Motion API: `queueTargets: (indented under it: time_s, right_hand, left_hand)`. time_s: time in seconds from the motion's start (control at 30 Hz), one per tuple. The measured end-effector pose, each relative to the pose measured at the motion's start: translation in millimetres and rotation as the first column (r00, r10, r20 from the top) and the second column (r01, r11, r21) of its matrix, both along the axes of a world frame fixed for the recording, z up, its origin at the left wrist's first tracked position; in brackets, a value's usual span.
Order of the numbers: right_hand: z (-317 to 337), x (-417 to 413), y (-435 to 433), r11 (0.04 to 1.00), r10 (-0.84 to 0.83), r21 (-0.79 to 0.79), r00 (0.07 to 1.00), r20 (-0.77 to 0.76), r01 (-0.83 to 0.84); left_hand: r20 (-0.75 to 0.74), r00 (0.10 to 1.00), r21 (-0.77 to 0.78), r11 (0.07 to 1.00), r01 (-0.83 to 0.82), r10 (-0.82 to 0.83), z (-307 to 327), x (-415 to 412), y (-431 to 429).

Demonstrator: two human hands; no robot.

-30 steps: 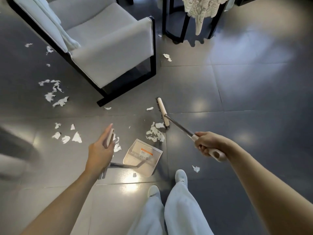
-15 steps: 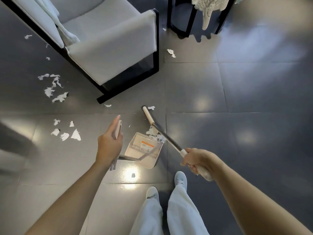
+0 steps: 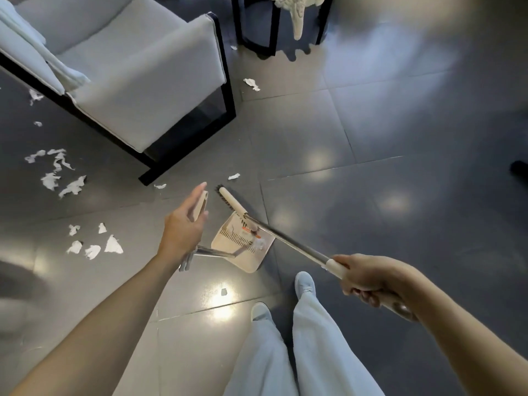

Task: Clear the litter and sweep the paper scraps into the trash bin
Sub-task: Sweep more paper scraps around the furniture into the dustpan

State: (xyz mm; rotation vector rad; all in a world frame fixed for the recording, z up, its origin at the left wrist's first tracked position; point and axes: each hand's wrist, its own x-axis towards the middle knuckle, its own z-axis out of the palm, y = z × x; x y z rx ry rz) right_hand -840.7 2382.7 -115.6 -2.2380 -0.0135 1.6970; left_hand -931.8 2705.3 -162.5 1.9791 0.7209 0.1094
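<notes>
Head view: the right hand is curled round the broom, whose brush is at the dustpan mid-frame. The left hand pinches the pan's handle, fingers nearly straight. This looks like the sweeping-in step. Next, the paper scraps at centre left; no bin visible.

A beige plastic long-handled dustpan rests on the dark tiled floor, white paper scraps inside. A beige-headed broom with a metal shaft angles across its mouth. More torn scraps lie scattered to its left.
</notes>
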Motion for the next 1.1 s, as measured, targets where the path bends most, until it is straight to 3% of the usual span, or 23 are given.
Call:
queueTargets:
  time_s: [0.47, 0.73, 0.87, 1.03, 1.1]
  right_hand:
    - [11.0, -68.8, -135.8, 0.877, -0.48, 0.026, 0.877, -0.011, 0.48]
    - [12.2, -128.9, -217.6, 0.851, -0.524, 0.001, 0.847, 0.095, 0.526]
    - [-1.1, -141.3, -231.0, 0.891, -0.444, -0.054, 0.89, 0.102, 0.451]
    - [-8.1, -159.4, -207.1, 0.952, -0.299, -0.05, 0.953, 0.058, 0.302]
    - [-6.8, -166.0, -192.4, 0.945, -0.327, -0.025, 0.945, -0.022, 0.326]
  left_hand:
    - [0.037, 0.952, 0.113, 0.948, 0.298, -0.303, -0.4, -8.6, -117.2]
    - [-0.053, 0.899, 0.243, 0.867, 0.434, -0.435, -1.8, -37.7, -188.7]
    - [-0.074, 0.89, 0.25, 0.855, 0.454, -0.451, -11.3, -57.1, -213.3]
    - [-0.054, 0.925, 0.199, 0.903, 0.38, -0.377, -19.1, -60.0, -224.7]
    - [-0.024, 0.945, 0.154, 0.933, 0.326, -0.327, -20.0, -59.2, -225.9]
